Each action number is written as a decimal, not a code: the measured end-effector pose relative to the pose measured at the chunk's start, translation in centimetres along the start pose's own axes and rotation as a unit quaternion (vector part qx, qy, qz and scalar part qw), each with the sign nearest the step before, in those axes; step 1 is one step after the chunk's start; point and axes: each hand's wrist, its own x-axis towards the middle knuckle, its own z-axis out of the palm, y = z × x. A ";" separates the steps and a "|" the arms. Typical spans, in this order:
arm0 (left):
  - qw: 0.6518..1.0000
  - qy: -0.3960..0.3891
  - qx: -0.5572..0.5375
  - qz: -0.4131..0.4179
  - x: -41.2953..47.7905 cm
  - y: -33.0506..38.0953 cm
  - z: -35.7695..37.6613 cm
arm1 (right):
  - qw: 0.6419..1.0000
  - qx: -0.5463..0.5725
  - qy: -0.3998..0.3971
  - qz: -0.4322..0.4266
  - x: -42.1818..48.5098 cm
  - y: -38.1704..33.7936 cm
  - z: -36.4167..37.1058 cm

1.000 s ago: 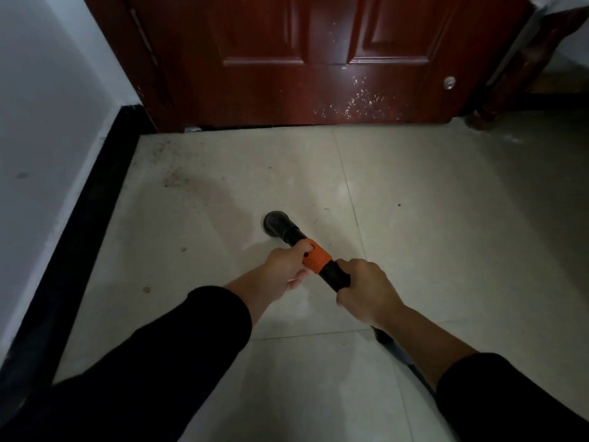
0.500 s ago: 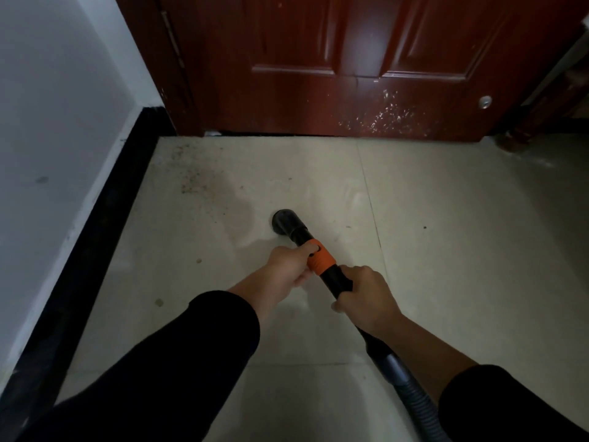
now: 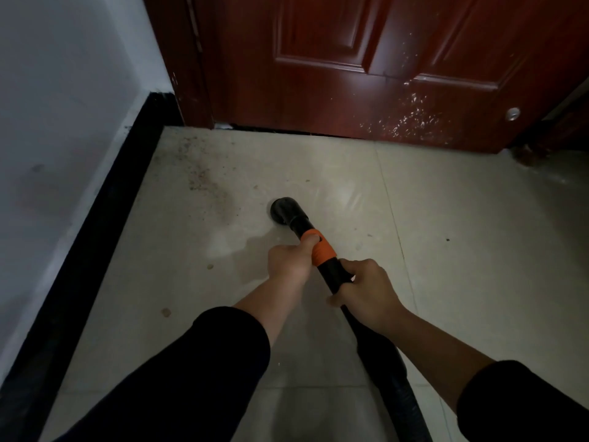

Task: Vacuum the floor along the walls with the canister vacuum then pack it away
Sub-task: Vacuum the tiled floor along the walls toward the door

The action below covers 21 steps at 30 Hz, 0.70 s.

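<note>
A black vacuum wand (image 3: 331, 274) with an orange collar (image 3: 322, 252) points down at the beige tile floor (image 3: 462, 250). Its round black nozzle (image 3: 283, 210) sits on the tiles near the middle of the view. My left hand (image 3: 291, 261) grips the wand at the orange collar. Just behind it, my right hand (image 3: 366, 293) grips the black tube. A ribbed black hose (image 3: 392, 387) runs back from my right hand toward the lower edge. The canister is out of view.
A dark red wooden door (image 3: 366, 74) closes the far side. A white wall (image 3: 57, 122) with a black skirting board (image 3: 95, 234) runs along the left. Dark dust specks (image 3: 197, 177) lie on the tiles near the left corner by the door.
The view has moved closer to the door and the left corner. Both hands keep the same grip, and the nozzle stays on the floor.
</note>
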 end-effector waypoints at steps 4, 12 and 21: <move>1.000 0.003 -0.023 0.000 0.4 0.5 -0.6 | 1.000 0.005 0.002 0.000 0.7 -1.1 0.3; 0.997 0.030 -0.069 -0.004 1.5 1.8 -0.7 | 1.000 0.001 -0.002 0.010 2.7 -2.9 -0.2; 0.991 0.057 -0.119 -0.018 3.9 3.6 -0.8 | 1.000 -0.002 0.006 0.017 5.4 -5.4 -0.4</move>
